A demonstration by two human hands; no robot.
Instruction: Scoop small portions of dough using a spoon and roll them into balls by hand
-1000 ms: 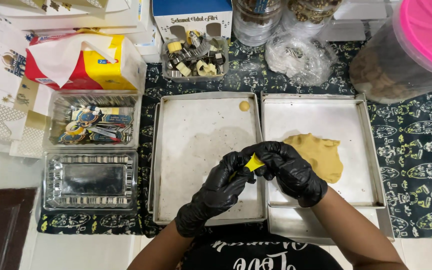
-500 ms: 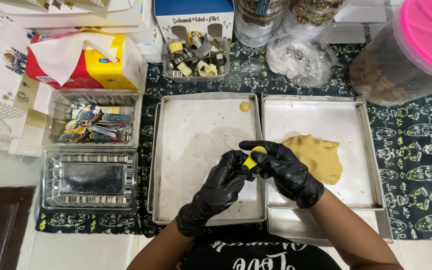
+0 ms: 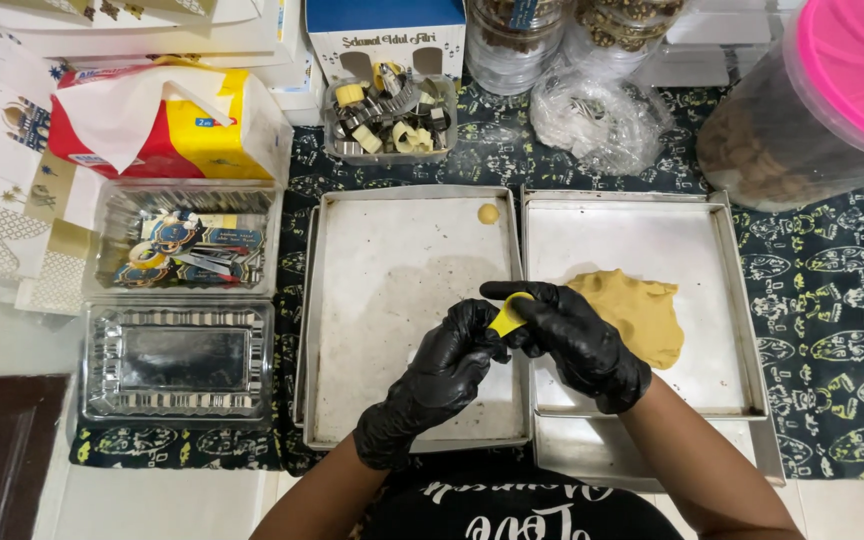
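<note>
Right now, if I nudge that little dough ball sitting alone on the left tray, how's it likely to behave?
The small dough ball looks round and sits loose on the left tray, so a nudge would probably roll it. It seems light. It appears to match the flattened dough slab on the right tray, so it is likely soft and would dent if pinched.

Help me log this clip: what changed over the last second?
Very little. Both hands, left hand and right hand, keep hold of the small yellow piece, which turned slightly between the fingertips. The dough slab, dough ball and both trays stayed put.
</note>
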